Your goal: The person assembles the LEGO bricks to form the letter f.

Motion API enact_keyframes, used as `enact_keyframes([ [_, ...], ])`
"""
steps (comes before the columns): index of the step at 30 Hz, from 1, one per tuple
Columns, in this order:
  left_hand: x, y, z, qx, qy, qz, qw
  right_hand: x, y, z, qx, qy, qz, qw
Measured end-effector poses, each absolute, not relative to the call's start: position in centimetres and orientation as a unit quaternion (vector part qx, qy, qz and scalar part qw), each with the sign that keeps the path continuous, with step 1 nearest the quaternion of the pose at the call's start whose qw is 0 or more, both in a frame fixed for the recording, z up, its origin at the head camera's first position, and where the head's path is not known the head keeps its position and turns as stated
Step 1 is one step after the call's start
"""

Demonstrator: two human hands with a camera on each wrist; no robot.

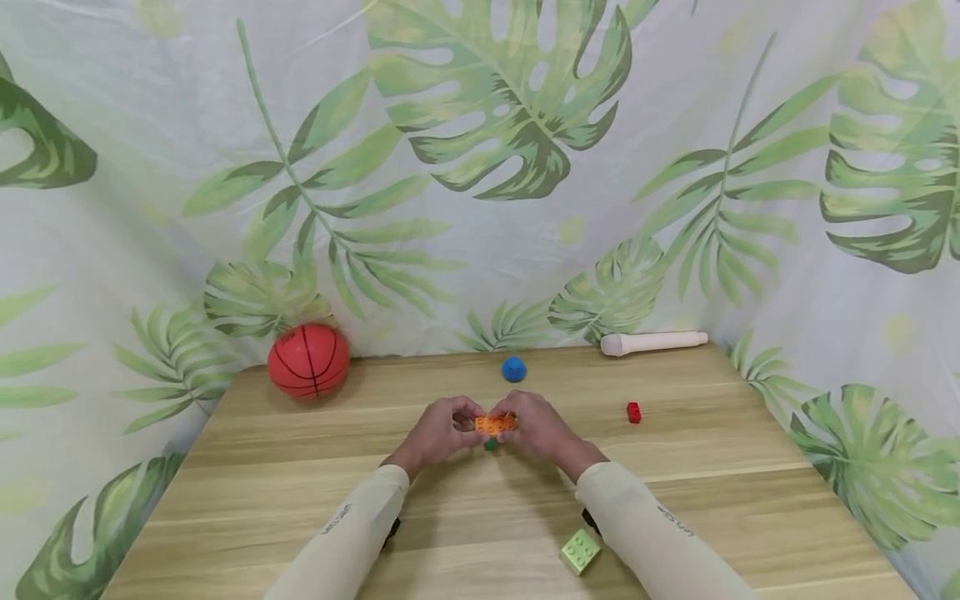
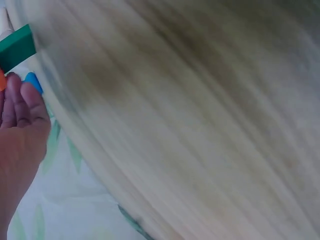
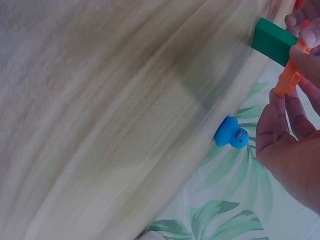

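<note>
Over the middle of the table, both hands pinch an orange toy brick point(image 1: 495, 426) with studs along it. My left hand point(image 1: 446, 429) grips its left end and my right hand point(image 1: 536, 429) its right end, fingertips almost meeting. A green brick point(image 3: 274, 42) sits against the orange brick's underside; from the head it peeks out just below. In the left wrist view the green brick point(image 2: 17, 47) juts beyond the left hand's fingers, and only a sliver of orange appears at the edge. Fingers partly cover the orange brick point(image 3: 289, 77) in the right wrist view.
A blue toy duck point(image 1: 513, 369) stands behind the hands. A red ball point(image 1: 309, 361) lies at the back left, a white microphone-shaped object point(image 1: 654, 342) at the back right. A small red brick point(image 1: 633, 412) is to the right; a light green brick point(image 1: 581, 552) sits beside the right forearm.
</note>
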State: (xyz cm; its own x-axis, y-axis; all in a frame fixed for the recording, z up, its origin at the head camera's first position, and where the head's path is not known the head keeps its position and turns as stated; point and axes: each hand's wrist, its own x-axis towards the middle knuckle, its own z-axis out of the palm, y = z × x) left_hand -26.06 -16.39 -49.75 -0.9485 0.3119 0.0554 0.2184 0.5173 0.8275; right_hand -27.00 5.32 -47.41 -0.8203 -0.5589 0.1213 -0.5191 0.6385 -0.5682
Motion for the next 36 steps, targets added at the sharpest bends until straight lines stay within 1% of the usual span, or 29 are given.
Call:
enact_keyframes([
  [14,-26.5,-16.7,-49.9,0.169,0.861,0.477,0.052,-26.8,5.2,-47.8,-0.292,0.905,-0.309,0.025],
  [18,-26.4,-16.6,-49.9,0.168,0.853,0.49,0.059,-26.4,6.4,-47.2,-0.274,0.904,-0.326,0.036],
  [20,-26.4,-16.5,-49.9,0.166,0.85,0.496,0.063,-26.3,8.0,-46.8,-0.258,0.903,-0.342,0.033],
  [22,-26.4,-16.5,-49.9,0.163,0.849,0.499,0.066,-26.5,10.4,-46.3,-0.245,0.902,-0.355,0.019],
  [26,-26.3,-16.5,-49.8,0.158,0.849,0.499,0.07,-27.3,16.6,-46.3,-0.216,0.903,-0.37,-0.025],
  [28,-26.3,-16.5,-49.8,0.159,0.849,0.498,0.071,-27.8,19.7,-46.6,-0.187,0.907,-0.376,-0.035],
  [31,-26.3,-16.5,-49.7,0.159,0.85,0.497,0.07,-28.2,23.4,-47.5,-0.137,0.905,-0.402,-0.008],
  [36,-26.5,-16.4,-49.8,0.166,0.848,0.498,0.072,-28.5,26.6,-49.8,-0.09,0.877,-0.465,0.077],
])
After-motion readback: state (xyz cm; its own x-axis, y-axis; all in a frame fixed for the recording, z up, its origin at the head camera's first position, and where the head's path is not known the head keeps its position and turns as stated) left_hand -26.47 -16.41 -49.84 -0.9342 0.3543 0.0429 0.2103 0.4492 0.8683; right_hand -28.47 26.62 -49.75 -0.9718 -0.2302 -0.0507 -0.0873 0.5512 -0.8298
